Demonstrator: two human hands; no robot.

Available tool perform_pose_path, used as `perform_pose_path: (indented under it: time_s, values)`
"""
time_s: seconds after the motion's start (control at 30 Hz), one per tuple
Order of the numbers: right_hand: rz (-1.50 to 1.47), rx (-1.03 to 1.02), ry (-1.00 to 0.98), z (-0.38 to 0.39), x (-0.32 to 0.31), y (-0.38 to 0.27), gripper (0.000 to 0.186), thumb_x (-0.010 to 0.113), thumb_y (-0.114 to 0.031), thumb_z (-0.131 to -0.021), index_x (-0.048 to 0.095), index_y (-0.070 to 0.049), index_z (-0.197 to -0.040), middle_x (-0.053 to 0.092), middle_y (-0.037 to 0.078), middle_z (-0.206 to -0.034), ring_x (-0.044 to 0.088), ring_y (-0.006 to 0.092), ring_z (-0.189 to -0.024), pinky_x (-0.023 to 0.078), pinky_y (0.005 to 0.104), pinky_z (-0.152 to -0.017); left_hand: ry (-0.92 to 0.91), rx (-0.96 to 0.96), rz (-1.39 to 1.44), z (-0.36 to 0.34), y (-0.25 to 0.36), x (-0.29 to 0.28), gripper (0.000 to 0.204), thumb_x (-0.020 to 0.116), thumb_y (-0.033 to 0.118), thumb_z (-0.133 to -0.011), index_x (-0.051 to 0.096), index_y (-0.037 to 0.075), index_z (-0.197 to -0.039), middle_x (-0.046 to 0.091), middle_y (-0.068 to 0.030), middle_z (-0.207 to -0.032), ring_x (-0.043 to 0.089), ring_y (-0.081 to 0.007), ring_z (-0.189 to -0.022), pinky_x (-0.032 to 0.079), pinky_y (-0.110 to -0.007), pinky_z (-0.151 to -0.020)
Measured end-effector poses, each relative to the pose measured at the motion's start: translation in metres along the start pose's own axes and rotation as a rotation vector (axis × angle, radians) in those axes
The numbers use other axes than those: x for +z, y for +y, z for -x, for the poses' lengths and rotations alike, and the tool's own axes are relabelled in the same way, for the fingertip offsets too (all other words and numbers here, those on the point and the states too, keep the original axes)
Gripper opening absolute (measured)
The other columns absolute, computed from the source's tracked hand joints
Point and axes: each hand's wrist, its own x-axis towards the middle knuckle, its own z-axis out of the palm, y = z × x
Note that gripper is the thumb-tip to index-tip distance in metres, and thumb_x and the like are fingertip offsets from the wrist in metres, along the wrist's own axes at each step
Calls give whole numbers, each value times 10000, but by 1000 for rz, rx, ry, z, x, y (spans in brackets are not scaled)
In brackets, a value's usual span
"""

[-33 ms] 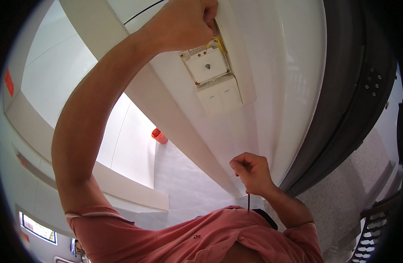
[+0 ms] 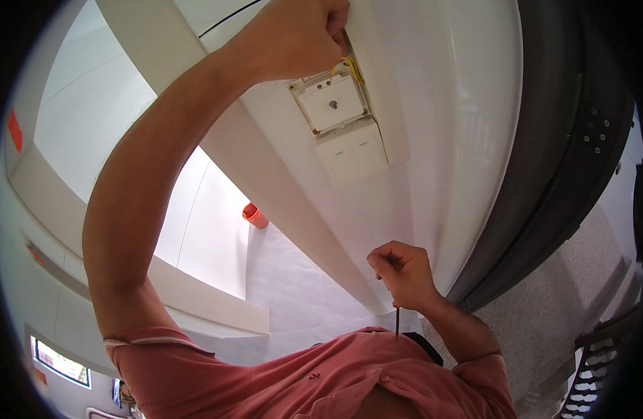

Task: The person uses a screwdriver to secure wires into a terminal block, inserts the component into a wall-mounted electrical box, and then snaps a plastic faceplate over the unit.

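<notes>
My left hand is raised against the wall at the top, fingers curled closed. Whatever it grips is hidden behind the knuckles. Just under it, a yellow wire loops out at the corner of an uncovered white wall fitting with a metal screw in its middle. Directly below and joined to that is a white double wall switch. Lower down, in front of my body, my right hand is closed around a thin dark rod, like a screwdriver shaft, which sticks out below the fist.
A white wall ledge runs down left of the fittings. An orange-red bin stands on the grey floor beyond it. To the right are a dark door frame and, at lower right, a dark railing.
</notes>
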Motion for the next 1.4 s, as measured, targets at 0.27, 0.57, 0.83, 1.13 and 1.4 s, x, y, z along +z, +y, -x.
perform_pose_path:
  time_s: [0.27,0.57,0.83,1.13,1.4]
  values:
    - [9,16,-25,-7,12,10,84,695,-58,-996,715,20,-970,660,10,-764,580,51,-675,470,233,-605,-8,-26,74,5,-3,2,186,711,-12,-792,569,-32,-672,625,-153,-649,607,-216,-639,484,-381,-566]
    - [35,128,-29,-8,12,10,112,710,-94,-1003,724,16,-984,663,6,-764,584,50,-670,466,235,-595,-295,178,-21,-7,-5,-11,19,704,-28,-836,694,-33,-852,733,-83,-783,706,-164,-777,540,-310,-699]
    - [90,235,-8,-5,7,6,112,709,-99,-1005,728,11,-1007,672,14,-783,595,56,-681,485,247,-607,-352,317,-74,-2,-14,-26,212,649,-49,-863,808,-18,-1001,779,-127,-873,720,-218,-780,567,-341,-737]
    - [143,254,91,4,13,-6,115,714,-96,-1003,725,18,-1020,675,19,-785,605,63,-690,492,249,-613,-371,294,-131,1,-6,-42,166,686,86,-893,800,-24,-941,754,-135,-794,699,-240,-713,544,-368,-682]
    - [132,197,100,-4,12,-2,105,705,-82,-1008,726,20,-1018,664,12,-778,586,59,-664,474,238,-592,-380,501,-155,2,-18,-40,271,658,-63,-814,812,-11,-1030,770,-174,-908,724,-274,-813,551,-389,-719]
